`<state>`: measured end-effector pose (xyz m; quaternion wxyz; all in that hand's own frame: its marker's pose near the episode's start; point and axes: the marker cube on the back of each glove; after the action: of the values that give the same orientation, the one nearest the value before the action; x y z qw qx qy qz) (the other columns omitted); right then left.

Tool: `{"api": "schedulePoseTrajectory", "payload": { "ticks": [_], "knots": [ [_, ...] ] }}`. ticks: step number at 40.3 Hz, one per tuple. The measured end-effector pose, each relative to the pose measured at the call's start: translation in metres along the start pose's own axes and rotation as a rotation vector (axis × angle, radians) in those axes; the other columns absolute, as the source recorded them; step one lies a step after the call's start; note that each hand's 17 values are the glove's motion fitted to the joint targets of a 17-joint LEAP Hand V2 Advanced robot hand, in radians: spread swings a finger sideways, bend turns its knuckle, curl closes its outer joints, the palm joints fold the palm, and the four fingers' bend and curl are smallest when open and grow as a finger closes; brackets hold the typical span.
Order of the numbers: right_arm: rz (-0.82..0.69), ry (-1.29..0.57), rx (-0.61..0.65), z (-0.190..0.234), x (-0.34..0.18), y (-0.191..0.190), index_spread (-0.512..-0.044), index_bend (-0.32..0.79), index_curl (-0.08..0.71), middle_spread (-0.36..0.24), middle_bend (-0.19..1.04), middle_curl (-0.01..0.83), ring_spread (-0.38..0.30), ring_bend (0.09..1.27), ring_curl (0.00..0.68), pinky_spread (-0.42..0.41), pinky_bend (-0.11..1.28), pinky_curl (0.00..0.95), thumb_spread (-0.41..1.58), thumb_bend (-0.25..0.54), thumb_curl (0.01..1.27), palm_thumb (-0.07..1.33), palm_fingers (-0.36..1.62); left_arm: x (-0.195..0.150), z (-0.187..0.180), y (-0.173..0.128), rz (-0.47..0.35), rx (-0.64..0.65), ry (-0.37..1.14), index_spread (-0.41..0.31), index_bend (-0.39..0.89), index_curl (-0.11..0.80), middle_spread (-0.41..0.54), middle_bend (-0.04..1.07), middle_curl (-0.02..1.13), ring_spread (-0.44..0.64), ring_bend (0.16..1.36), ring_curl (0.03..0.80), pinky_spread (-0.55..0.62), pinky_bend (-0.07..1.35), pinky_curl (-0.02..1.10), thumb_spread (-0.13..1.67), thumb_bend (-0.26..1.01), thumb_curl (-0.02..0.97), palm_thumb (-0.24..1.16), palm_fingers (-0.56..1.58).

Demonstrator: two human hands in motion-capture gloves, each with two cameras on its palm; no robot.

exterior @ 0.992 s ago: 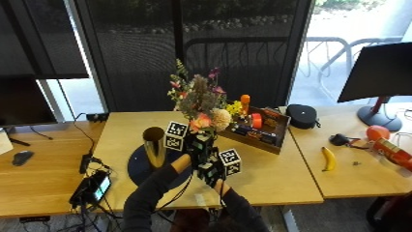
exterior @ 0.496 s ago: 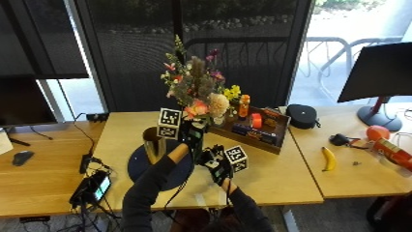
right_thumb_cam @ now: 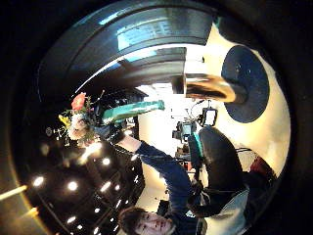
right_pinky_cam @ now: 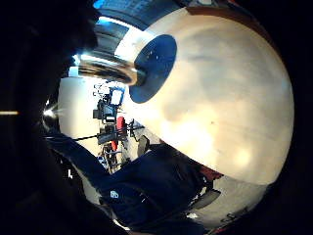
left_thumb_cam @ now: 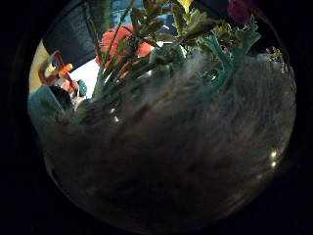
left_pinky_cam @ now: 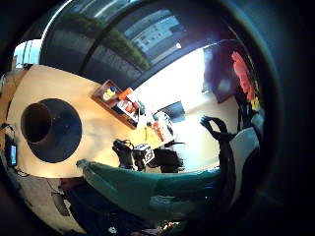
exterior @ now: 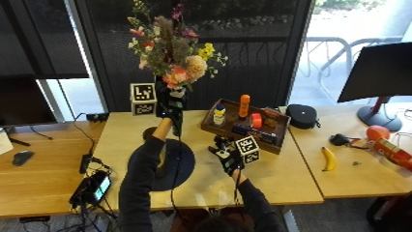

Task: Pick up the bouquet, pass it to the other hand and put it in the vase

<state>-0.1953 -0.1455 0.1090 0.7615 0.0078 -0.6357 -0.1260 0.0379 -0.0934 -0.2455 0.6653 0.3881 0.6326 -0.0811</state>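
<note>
phone: one, on the left table's near edge, with cables running off it.
left hand: you have it raised high over the middle table, fingers wrapped around the bouquet stems.
bouquet: one, held upright in the air above the table's far left part, blooms up against the dark window; pink, yellow, red and purple heads. In the left thumb side palm view its stems and leaves fill the frame, right at your palm.
mat: one dark round mat on the middle table, near your left forearm.
vase: one, brassy, standing on the mat's far edge; mostly hidden behind your left arm from the outside view. Mouth open and nothing in it in the left little finger side palm view.
right hand: low over the table, just right of the mat, holds nothing; can't tell whether the fingers are curled or straight.
tray: one wooden tray, far right of the mat; holds an orange bottle, a small white bottle, a red roll and a few darker bits.
black case: one, right of the tray.
banana: one, on the right table.
</note>
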Motion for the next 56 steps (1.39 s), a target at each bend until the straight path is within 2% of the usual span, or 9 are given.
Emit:
{"api": "schedulePoseTrajectory", "payload": {
  "ticks": [18, 36, 44, 48, 50, 51, 52, 53, 56],
  "knots": [
    [-0.015, -0.016, 0.104, -0.044, -0.037, -0.016, -0.375, 0.08, 0.278, -0.094, 0.15, 0.351, -0.047, 0.30, 0.399, 0.075, 0.45, 0.392, 1.07, -0.047, 0.44, 0.66, 0.14, -0.014, -0.034, -0.049, 0.011, 0.102, 0.033, -0.381, 0.75, 0.645, -0.342, 0.91, 0.65, -0.35, 0.97, 0.518, -0.41, 0.72, 0.54, 0.86, -0.03, 0.546, 0.73, 1.37],
    [0.028, 0.009, 0.096, -0.048, -0.021, -0.042, -0.395, 0.13, 0.234, -0.068, 0.18, 0.323, -0.015, 0.36, 0.373, 0.099, 0.50, 0.377, 1.10, -0.027, 0.37, 0.53, 0.08, -0.051, -0.060, -0.090, -0.016, 0.132, 0.026, -0.383, 0.73, 0.652, -0.343, 0.91, 0.65, -0.35, 0.96, 0.516, -0.41, 0.72, 0.54, 0.84, -0.03, 0.562, 0.73, 1.37],
    [0.049, 0.009, 0.063, -0.042, -0.005, -0.046, -0.394, 0.14, 0.232, -0.065, 0.19, 0.324, -0.012, 0.36, 0.361, 0.100, 0.49, 0.367, 1.11, -0.024, 0.36, 0.53, 0.08, -0.096, -0.072, -0.096, -0.089, 0.118, 0.028, -0.379, 0.72, 0.653, -0.343, 0.91, 0.65, -0.35, 0.96, 0.515, -0.41, 0.71, 0.54, 0.84, -0.03, 0.568, 0.73, 1.37],
    [0.048, 0.016, 0.048, -0.044, 0.002, -0.036, -0.393, 0.14, 0.233, -0.064, 0.19, 0.323, -0.012, 0.37, 0.355, 0.100, 0.49, 0.364, 1.11, -0.023, 0.35, 0.53, 0.08, -0.160, -0.082, -0.076, -0.193, -0.075, -0.017, -0.378, 0.70, 0.651, -0.342, 0.92, 0.65, -0.35, 0.95, 0.512, -0.41, 0.72, 0.54, 0.87, -0.05, 0.547, 0.67, 1.36],
    [0.036, 0.041, 0.066, -0.048, 0.005, -0.025, -0.389, 0.15, 0.236, -0.064, 0.19, 0.323, -0.011, 0.37, 0.352, 0.099, 0.49, 0.362, 1.11, -0.023, 0.35, 0.53, 0.08, -0.216, -0.092, -0.058, -0.277, -0.243, -0.093, -0.344, 0.56, 0.620, -0.328, 0.88, 0.64, -0.33, 0.90, 0.497, -0.37, 0.63, 0.51, 0.90, -0.08, 0.507, 0.58, 1.05],
    [0.031, 0.063, 0.084, -0.052, 0.008, -0.021, -0.389, 0.15, 0.237, -0.062, 0.19, 0.323, -0.011, 0.37, 0.351, 0.100, 0.48, 0.359, 1.11, -0.020, 0.35, 0.53, 0.08, -0.245, -0.097, -0.048, -0.324, -0.316, -0.133, -0.264, 0.38, 0.568, -0.284, 0.83, 0.63, -0.26, 0.80, 0.471, -0.25, 0.47, 0.47, 0.90, -0.09, 0.491, 0.54, 0.41],
    [0.028, 0.086, 0.104, -0.056, 0.014, -0.017, -0.388, 0.15, 0.238, -0.058, 0.19, 0.323, -0.011, 0.37, 0.350, 0.100, 0.48, 0.359, 1.11, -0.019, 0.35, 0.53, 0.08, -0.270, -0.103, -0.036, -0.367, -0.373, -0.168, -0.192, 0.24, 0.560, -0.211, 0.78, 0.67, -0.17, 0.81, 0.552, -0.12, 0.52, 0.56, 0.90, -0.09, 0.482, 0.52, -0.04],
    [0.026, 0.108, 0.124, -0.061, 0.021, -0.015, -0.387, 0.15, 0.241, -0.057, 0.19, 0.322, -0.011, 0.36, 0.349, 0.100, 0.47, 0.358, 1.12, -0.019, 0.35, 0.53, 0.08, -0.291, -0.108, -0.023, -0.403, -0.414, -0.197, -0.158, 0.20, 0.565, -0.166, 0.78, 0.71, -0.12, 0.83, 0.595, -0.05, 0.56, 0.60, 0.90, -0.08, 0.475, 0.51, -0.15],
    [-0.008, 0.211, 0.215, -0.080, 0.042, -0.010, -0.384, 0.17, 0.251, -0.055, 0.18, 0.321, -0.011, 0.36, 0.343, 0.106, 0.46, 0.352, 1.12, -0.017, 0.35, 0.54, 0.10, -0.331, -0.118, 0.012, -0.453, -0.466, -0.253, -0.063, 0.08, 0.471, -0.008, 0.48, 0.56, 0.06, 0.75, 0.474, 0.12, 0.54, 0.51, 0.90, -0.03, 0.467, 0.54, -0.33]
  ]
}}
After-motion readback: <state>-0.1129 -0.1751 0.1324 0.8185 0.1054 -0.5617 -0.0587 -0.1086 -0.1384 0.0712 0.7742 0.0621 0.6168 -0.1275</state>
